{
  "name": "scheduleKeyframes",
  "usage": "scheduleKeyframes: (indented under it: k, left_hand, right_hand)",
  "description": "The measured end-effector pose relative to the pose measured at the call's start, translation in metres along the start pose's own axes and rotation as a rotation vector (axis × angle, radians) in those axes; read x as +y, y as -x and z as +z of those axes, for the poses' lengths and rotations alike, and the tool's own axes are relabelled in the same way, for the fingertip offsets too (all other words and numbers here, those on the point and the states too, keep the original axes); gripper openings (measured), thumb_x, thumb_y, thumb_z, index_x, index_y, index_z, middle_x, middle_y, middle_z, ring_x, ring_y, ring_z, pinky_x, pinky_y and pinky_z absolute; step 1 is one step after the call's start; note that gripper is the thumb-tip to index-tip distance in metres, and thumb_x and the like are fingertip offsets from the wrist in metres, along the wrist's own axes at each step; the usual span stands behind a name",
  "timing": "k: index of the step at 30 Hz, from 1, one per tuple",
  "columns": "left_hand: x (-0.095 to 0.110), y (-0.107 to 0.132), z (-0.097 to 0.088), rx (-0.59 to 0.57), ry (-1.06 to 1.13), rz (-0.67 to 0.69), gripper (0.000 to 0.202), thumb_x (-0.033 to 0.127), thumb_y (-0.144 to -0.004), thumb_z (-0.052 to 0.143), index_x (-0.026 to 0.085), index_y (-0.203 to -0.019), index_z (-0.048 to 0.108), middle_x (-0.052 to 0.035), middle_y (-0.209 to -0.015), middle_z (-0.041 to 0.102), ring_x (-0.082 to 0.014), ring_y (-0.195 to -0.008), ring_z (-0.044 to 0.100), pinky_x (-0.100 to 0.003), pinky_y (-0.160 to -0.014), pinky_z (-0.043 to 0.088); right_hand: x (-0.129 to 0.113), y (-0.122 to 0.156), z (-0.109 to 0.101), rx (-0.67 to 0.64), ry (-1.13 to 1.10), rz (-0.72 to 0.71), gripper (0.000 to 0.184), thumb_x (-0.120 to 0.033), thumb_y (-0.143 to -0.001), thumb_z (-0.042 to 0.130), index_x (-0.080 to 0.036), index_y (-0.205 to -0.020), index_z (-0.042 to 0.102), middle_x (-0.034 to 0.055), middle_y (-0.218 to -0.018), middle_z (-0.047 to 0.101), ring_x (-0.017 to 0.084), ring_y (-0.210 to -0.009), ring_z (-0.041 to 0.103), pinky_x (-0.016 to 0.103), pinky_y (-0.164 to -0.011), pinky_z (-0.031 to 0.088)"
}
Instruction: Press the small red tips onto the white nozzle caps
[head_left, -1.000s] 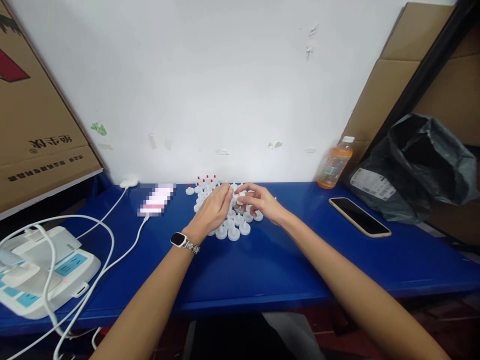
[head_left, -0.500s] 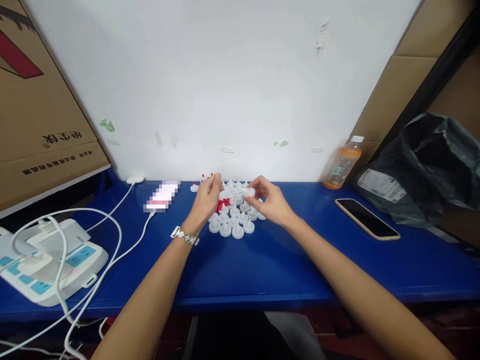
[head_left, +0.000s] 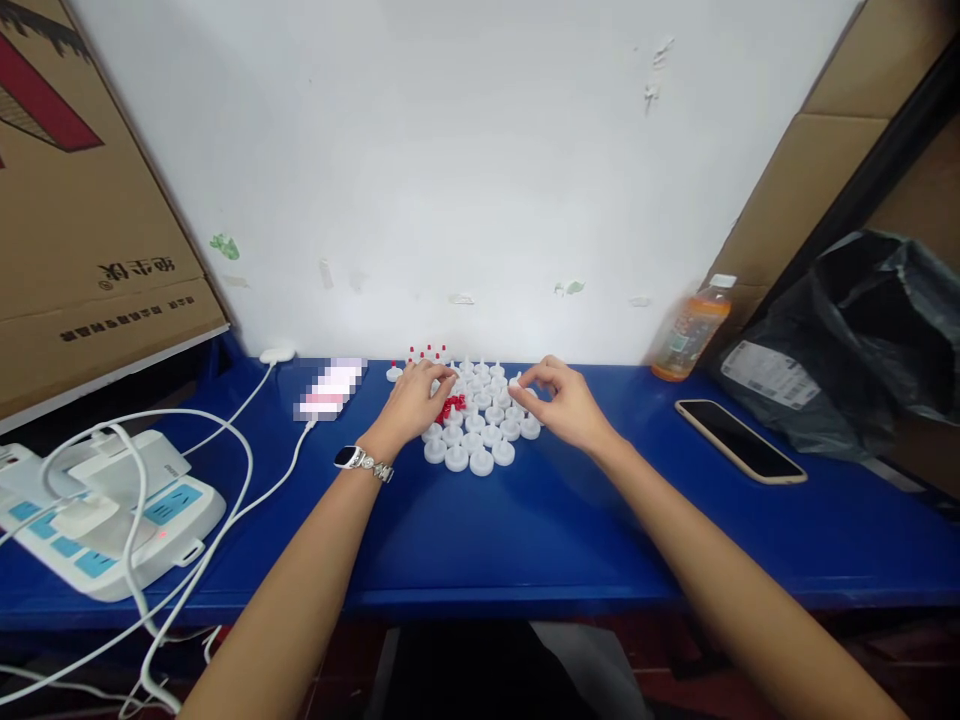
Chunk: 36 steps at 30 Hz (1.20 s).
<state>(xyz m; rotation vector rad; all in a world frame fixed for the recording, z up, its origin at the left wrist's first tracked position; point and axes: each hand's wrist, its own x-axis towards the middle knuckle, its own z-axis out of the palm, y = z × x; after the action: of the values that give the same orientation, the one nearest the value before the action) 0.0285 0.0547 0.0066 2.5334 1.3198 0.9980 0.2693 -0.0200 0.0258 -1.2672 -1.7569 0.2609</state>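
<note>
Several white nozzle caps (head_left: 481, 461), round with a pointed tip, stand together on the blue table. A small heap of red tip caps (head_left: 452, 405) lies among them. My left hand (head_left: 414, 402) is over the left side of the group beside the red heap, thumb and forefinger brought together; anything between them is too small to make out. At the group's right edge, my right hand (head_left: 564, 402) has thumb and forefinger closed about a single white nozzle cap (head_left: 515, 383). Behind my left hand stand several white caps with red tips (head_left: 394, 371).
A phone with a blurred screen (head_left: 330, 390) charges at the left, near a power strip (head_left: 112, 530) with looping white cables. To the right are a dark phone (head_left: 739, 440), an orange drink bottle (head_left: 690, 330) and a grey plastic bag (head_left: 847, 340). A white wall (head_left: 465, 180) rises behind.
My left hand has turned palm down and lowered towards the red tip caps. The white cap at my right hand was tilted and is now upright at the group's edge. The view has shifted slightly.
</note>
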Motion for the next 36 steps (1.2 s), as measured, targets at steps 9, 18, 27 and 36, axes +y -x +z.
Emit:
scheduleKeyframes:
  k: [9, 18, 27, 36]
  left_hand:
    - [0.011, 0.000, -0.002, -0.020, 0.028, 0.016, 0.032, 0.040, -0.098, 0.044, 0.020, -0.086, 0.065, -0.0073, -0.098, 0.066, -0.0247, -0.096, 0.056, -0.042, -0.091, 0.043]
    - [0.018, 0.006, -0.014, 0.026, 0.117, -0.038, 0.030, 0.040, -0.098, 0.043, 0.020, -0.080, 0.056, -0.0026, -0.081, 0.062, -0.0185, -0.077, 0.055, -0.033, -0.073, 0.040]
    - [0.003, 0.049, -0.032, 0.021, 0.097, -0.074, 0.042, 0.050, -0.097, 0.046, 0.020, -0.067, 0.047, 0.0010, -0.064, 0.054, -0.0150, -0.063, 0.049, -0.029, -0.061, 0.033]
    - [-0.011, 0.051, -0.020, 0.008, 0.113, -0.097, 0.029, 0.044, -0.096, 0.052, 0.022, -0.080, 0.061, -0.0027, -0.079, 0.065, -0.0190, -0.077, 0.057, -0.030, -0.068, 0.041]
  right_hand:
    - [0.001, 0.014, -0.012, -0.496, 0.034, 0.156, 0.007, -0.024, -0.072, 0.067, -0.017, -0.070, 0.065, -0.0030, -0.057, 0.059, 0.010, -0.052, 0.051, 0.024, -0.052, 0.037]
    - [-0.001, 0.013, -0.012, -0.438, 0.053, 0.140, 0.010, -0.023, -0.076, 0.065, -0.019, -0.083, 0.069, -0.0008, -0.070, 0.069, 0.012, -0.058, 0.060, 0.024, -0.056, 0.042]
    - [-0.011, -0.027, 0.023, -0.254, 0.131, 0.026, 0.018, -0.034, -0.085, 0.059, -0.019, -0.079, 0.068, 0.0017, -0.071, 0.069, 0.015, -0.064, 0.059, 0.026, -0.059, 0.041]
    - [-0.009, -0.135, 0.122, -0.300, 0.554, 0.146, 0.025, -0.034, -0.080, 0.064, -0.020, -0.098, 0.076, 0.0123, -0.107, 0.074, 0.027, -0.103, 0.066, 0.035, -0.084, 0.048]
